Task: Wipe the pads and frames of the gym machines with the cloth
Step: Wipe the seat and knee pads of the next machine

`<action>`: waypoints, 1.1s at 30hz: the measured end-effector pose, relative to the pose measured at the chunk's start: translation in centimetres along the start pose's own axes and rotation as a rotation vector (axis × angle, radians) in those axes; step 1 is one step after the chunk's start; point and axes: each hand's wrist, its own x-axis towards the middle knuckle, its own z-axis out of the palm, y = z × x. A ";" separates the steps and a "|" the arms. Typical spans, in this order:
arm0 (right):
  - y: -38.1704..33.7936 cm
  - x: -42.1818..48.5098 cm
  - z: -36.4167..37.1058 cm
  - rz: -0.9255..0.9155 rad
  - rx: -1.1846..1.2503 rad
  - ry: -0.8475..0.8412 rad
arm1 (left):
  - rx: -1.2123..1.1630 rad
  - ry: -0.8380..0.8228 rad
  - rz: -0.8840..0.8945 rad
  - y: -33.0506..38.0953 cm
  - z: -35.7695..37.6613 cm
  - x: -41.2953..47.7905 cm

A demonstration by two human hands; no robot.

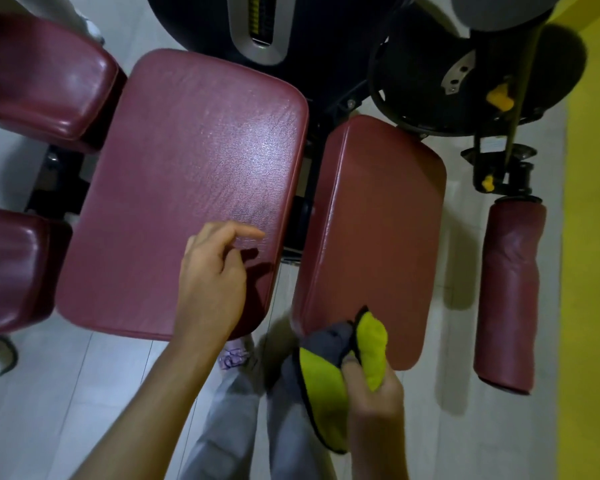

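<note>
The cloth (340, 375) is gripped bunched by the right hand (374, 400) at the near end of the narrow pad (378, 216), whose long axis extends ahead; the left hand (212, 278) is relaxed, empty.

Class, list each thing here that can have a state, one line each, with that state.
wide pad: creased, with a shiny patch.
narrow pad: smooth, cloth at its near corner.
roller pad: wrinkled, untouched.
cloth: bunched.
right hand: grips cloth.
left hand: empty, forefinger out, over wide pad.
</note>
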 end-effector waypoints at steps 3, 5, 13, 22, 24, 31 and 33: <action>-0.4 0.0 0.2 -0.343 -0.246 -0.153 | 0.042 -0.015 0.006 0.2 0.0 -0.2; 1.3 1.4 0.7 -0.688 -0.578 -0.168 | 0.056 -0.028 0.015 0.2 -0.1 -0.1; 5.5 6.0 1.9 -1.239 -1.244 -0.465 | 0.089 -0.041 0.043 0.2 -0.4 0.9; -4.1 16.0 7.3 -0.738 -0.637 -0.107 | 0.054 -0.042 0.076 0.6 0.9 1.7; -4.4 16.8 8.5 -0.711 -0.535 -0.037 | 0.059 -0.049 0.077 0.9 1.5 1.8; 2.8 10.6 5.0 -0.839 -0.632 -0.164 | 0.044 -0.098 0.068 2.4 3.9 2.1; 5.5 8.5 3.7 -0.882 -0.681 -0.142 | 0.022 -0.106 0.063 2.8 4.4 2.4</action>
